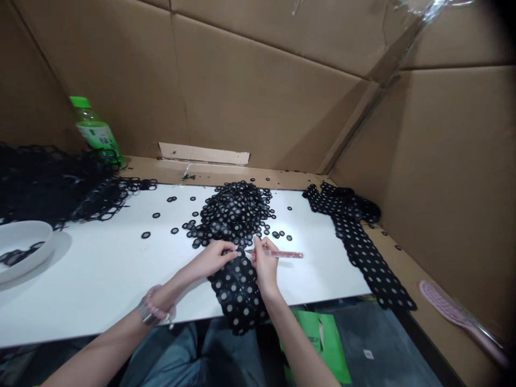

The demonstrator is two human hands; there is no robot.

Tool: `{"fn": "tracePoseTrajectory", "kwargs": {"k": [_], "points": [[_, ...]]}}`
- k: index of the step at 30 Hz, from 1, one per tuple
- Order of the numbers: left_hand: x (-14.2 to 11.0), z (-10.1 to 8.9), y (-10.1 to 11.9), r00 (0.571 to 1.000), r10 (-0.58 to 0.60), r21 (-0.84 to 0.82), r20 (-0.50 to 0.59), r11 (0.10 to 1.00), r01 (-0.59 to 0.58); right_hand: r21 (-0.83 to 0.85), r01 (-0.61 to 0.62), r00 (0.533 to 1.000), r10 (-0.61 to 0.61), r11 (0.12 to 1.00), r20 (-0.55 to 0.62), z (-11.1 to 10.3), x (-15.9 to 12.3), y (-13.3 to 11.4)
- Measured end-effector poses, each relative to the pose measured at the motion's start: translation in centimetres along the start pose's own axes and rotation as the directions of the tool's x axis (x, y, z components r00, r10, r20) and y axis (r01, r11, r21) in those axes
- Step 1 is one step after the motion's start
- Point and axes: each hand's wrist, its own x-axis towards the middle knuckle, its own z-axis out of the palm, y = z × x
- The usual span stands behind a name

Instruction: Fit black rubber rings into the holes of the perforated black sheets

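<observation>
Left hand [212, 259] has its grip clamped on the black ring-mesh strip [237, 290]. Right hand [265, 267] is pinching a red pen-like tool [284, 254] right beside it.

Bunched black ring-lace strip [238, 293]
</observation>
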Motion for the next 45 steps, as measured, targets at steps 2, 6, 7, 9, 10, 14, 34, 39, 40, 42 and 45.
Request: {"fn": "tracePoseTrajectory", "kwargs": {"k": [2, 6, 7, 9, 10, 14, 34, 39, 40, 42, 45], "points": [[-0.25, 0.03, -0.33, 1.000, 0.001, -0.002, -0.011, 1.000, -0.001, -0.059, -0.023, 1.000, 0.024, 0.998, 0.020, 0.01, 0.08, 0.15], [-0.50, 0.22, -0.70, 1.000, -0.004, -0.010, -0.029, 1.000, 0.004, -0.110, -0.044, 0.998, 0.049, 0.993, 0.048, 0.08, 0.15, 0.17], [-0.47, 0.26, -0.73, 1.000, -0.001, -0.013, -0.031, 1.000, 0.000, -0.112, -0.049, 0.997, 0.055, 0.992, 0.057, 0.10, 0.13, 0.14], [-0.35, 0.33, -0.78, 0.999, 0.006, -0.018, -0.035, 1.000, -0.006, -0.105, -0.058, 0.996, 0.066, 0.993, 0.068, 0.10, 0.10, 0.06], [-0.28, 0.35, -0.82, 0.999, 0.008, -0.020, -0.036, 1.000, -0.009, -0.095, -0.064, 0.995, 0.071, 0.993, 0.066, 0.09, 0.08, 0.03], [-0.11, 0.39, -0.97, 0.999, 0.009, -0.027, -0.035, 1.000, -0.010, -0.073, -0.063, 0.997, 0.066, 0.995, 0.040, 0.02, 0.05, -0.01], [-0.48, 0.42, -0.93, 1.000, 0.004, -0.074, -0.019, 0.997, -0.005, -0.344, 0.189, 0.975, -0.135, 0.920, 0.176, 0.74, -0.29, -0.34], [-0.55, 0.45, -0.97, 1.000, -0.006, -0.080, -0.021, 0.997, 0.005, -0.363, 0.188, 0.972, -0.121, 0.912, 0.200, 0.85, -0.51, -0.28], [-0.57, 0.45, -0.98, 1.000, -0.009, -0.083, -0.020, 0.997, 0.008, -0.368, 0.186, 0.973, -0.120, 0.911, 0.196, 0.85, -0.53, -0.29], [-0.62, 0.42, -0.99, 1.000, -0.014, -0.089, -0.017, 0.996, 0.013, -0.372, 0.184, 0.974, -0.119, 0.910, 0.192, 0.86, -0.56, -0.30], [-0.65, 0.37, -0.97, 1.000, -0.015, -0.095, -0.014, 0.995, 0.013, -0.381, 0.184, 0.973, -0.115, 0.906, 0.198, 0.85, -0.65, -0.30]]}}
